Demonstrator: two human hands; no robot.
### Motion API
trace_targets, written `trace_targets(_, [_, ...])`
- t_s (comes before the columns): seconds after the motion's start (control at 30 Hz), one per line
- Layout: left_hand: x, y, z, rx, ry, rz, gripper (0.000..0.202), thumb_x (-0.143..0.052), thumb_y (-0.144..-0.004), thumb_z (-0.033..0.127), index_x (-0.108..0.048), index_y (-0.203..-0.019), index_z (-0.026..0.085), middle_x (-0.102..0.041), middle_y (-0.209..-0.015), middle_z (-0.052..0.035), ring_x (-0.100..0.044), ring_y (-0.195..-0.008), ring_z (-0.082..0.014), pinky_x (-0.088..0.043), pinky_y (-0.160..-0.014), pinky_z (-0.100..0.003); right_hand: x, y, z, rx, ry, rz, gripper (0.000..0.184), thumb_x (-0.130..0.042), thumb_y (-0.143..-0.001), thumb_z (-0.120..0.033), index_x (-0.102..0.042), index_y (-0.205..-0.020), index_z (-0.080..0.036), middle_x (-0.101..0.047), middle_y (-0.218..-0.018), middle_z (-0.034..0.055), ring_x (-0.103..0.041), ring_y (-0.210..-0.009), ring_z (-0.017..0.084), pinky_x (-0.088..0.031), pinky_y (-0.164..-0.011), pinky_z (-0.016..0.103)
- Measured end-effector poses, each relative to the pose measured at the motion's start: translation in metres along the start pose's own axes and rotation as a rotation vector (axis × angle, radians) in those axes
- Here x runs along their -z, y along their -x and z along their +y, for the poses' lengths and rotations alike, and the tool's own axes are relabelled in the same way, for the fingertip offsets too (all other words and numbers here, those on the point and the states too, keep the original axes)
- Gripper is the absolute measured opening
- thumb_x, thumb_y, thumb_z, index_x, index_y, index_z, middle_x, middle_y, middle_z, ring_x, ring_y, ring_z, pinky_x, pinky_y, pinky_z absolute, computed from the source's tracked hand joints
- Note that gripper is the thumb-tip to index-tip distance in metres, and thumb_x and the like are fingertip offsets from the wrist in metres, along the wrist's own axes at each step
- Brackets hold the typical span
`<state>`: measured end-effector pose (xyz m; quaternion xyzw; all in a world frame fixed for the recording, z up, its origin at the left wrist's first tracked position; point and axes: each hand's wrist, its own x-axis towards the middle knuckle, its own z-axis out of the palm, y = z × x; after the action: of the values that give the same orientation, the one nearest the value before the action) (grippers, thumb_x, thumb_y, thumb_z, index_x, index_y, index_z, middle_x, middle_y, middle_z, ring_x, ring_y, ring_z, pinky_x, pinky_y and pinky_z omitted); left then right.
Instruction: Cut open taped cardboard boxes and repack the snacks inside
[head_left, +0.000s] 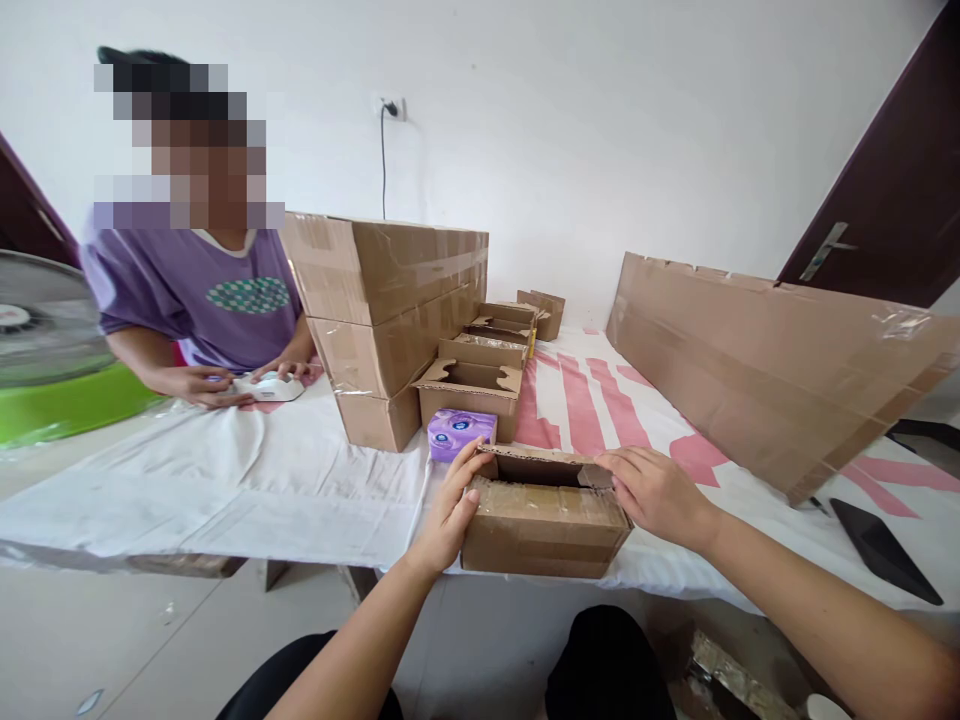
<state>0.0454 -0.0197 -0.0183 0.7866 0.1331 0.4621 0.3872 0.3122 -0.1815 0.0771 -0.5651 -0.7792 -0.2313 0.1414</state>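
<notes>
Well left of the purple tissue pack (459, 436), a co-worker (187, 290) handles a white object (274, 387), unclear to me. Just in front of the pack, the left hand (446, 510) grips the left end of the near carton (536, 545). This carton stands in front-right of the pack: near side taped, top not yet closed, dark contents hidden. Further right, the right hand (660, 495) pinches its flap corner; the forearm is cut off.

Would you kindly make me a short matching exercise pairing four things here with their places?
Things
1. Nearest box
2. Purple packet
3. Flat black device
4. Plug

Places
A. In the wall socket
B. In front of an open carton
C. Between left hand and right hand
D. On the table's right part

Pairs: 1-C, 2-B, 3-D, 4-A
</notes>
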Motion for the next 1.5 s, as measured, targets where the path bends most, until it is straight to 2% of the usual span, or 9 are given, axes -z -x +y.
trace_targets(0.13, [0.000, -0.001, 0.001, -0.001, 0.005, -0.002, 0.045, -0.035, -0.096, 0.045, -0.049, -0.133, 0.024, -0.031, -0.153, -0.0100, -0.026, -0.142, -0.0288, -0.022, -0.115, -0.053, -0.004, 0.001, 0.003, -0.028, -0.031, 0.021, 0.034, -0.040, -0.089, -0.009, -0.060, -0.114, -0.019, -0.070, -0.104, 0.0095, -0.064, -0.094, 0.024, -0.052, -0.083, 0.041])
trace_targets(0.33, [-0.001, -0.001, 0.000, -0.015, 0.034, 0.025, 0.042, -0.037, -0.095, 0.047, -0.053, -0.126, 0.024, -0.035, -0.151, -0.0104, -0.031, -0.140, -0.0300, -0.027, -0.113, -0.053, -0.004, -0.003, -0.003, -0.074, -0.118, 0.078, 0.018, -0.044, -0.091, -0.015, -0.061, -0.089, -0.021, -0.068, -0.090, 0.0071, -0.060, -0.084, 0.022, -0.048, -0.078, 0.038])
trace_targets(0.5, [-0.001, 0.000, -0.003, -0.062, 0.037, 0.036, 0.038, -0.038, -0.096, 0.045, -0.052, -0.126, 0.026, -0.036, -0.150, -0.0099, -0.034, -0.138, -0.0300, -0.028, -0.112, -0.054, -0.005, -0.003, -0.007, -0.254, -0.409, 0.000, 0.011, -0.052, -0.082, -0.015, -0.054, -0.075, -0.023, -0.064, -0.077, 0.0025, -0.058, -0.078, 0.020, -0.047, -0.074, 0.037])
trace_targets(0.67, [-0.001, 0.000, -0.003, -0.072, 0.020, 0.021, 0.035, -0.037, -0.097, 0.042, -0.053, -0.122, 0.025, -0.036, -0.149, -0.0118, -0.035, -0.137, -0.0299, -0.029, -0.111, -0.054, -0.019, 0.002, -0.001, -0.437, -0.576, 0.007, 0.011, -0.056, -0.075, -0.018, -0.052, -0.066, -0.023, -0.064, -0.080, 0.0019, -0.059, -0.084, 0.020, -0.046, -0.080, 0.038])
trace_targets(0.8, [0.000, 0.000, -0.003, -0.062, 0.010, 0.024, 0.035, -0.037, -0.096, 0.044, -0.053, -0.118, 0.023, -0.038, -0.147, -0.0133, -0.036, -0.136, -0.0312, -0.029, -0.111, -0.055, -0.026, 0.003, 0.003, -0.556, -0.645, 0.012, 0.011, -0.054, -0.073, -0.023, -0.053, -0.063, -0.023, -0.064, -0.081, 0.0025, -0.060, -0.084, 0.020, -0.045, -0.076, 0.036])
trace_targets(0.93, [0.001, 0.000, -0.003, -0.069, 0.016, 0.017, 0.034, -0.037, -0.096, 0.043, -0.053, -0.119, 0.023, -0.038, -0.147, -0.0128, -0.036, -0.136, -0.0307, -0.028, -0.112, -0.055, -0.024, 0.003, 0.005, -0.687, -0.774, 0.011, 0.014, -0.056, -0.072, -0.032, -0.055, -0.063, -0.022, -0.066, -0.083, 0.0026, -0.061, -0.081, 0.019, -0.045, -0.070, 0.032])
trace_targets(1.13, [0.002, -0.002, -0.001, -0.034, 0.008, -0.014, 0.041, -0.037, -0.095, 0.048, -0.054, -0.122, 0.022, -0.038, -0.148, -0.0125, -0.034, -0.137, -0.0313, -0.026, -0.112, -0.054, -0.016, 0.008, 0.004, -0.827, -1.010, 0.091, 0.023, -0.067, -0.069, -0.043, -0.059, -0.067, -0.021, -0.068, -0.086, 0.0031, -0.061, -0.085, 0.020, -0.046, -0.081, 0.036])
trace_targets(1.3, [0.001, -0.003, 0.001, -0.053, 0.012, -0.025, 0.039, -0.036, -0.095, 0.046, -0.053, -0.121, 0.023, -0.038, -0.148, -0.0117, -0.033, -0.138, -0.0311, -0.025, -0.113, -0.054, -0.011, 0.015, 0.003, -0.916, -1.192, 0.129, 0.029, -0.075, -0.063, -0.045, -0.061, -0.066, -0.020, -0.071, -0.091, 0.0039, -0.062, -0.092, 0.021, -0.044, -0.088, 0.038])
trace_targets(1.5, [0.001, -0.003, 0.000, -0.058, 0.022, -0.047, 0.042, -0.037, -0.095, 0.047, -0.052, -0.126, 0.023, -0.040, -0.148, -0.0122, -0.034, -0.137, -0.0327, -0.027, -0.112, -0.056, -0.011, 0.028, 0.003, -0.953, -1.245, 0.139, 0.028, -0.078, -0.062, -0.044, -0.063, -0.067, -0.021, -0.072, -0.097, 0.0043, -0.063, -0.096, 0.022, -0.045, -0.088, 0.039])
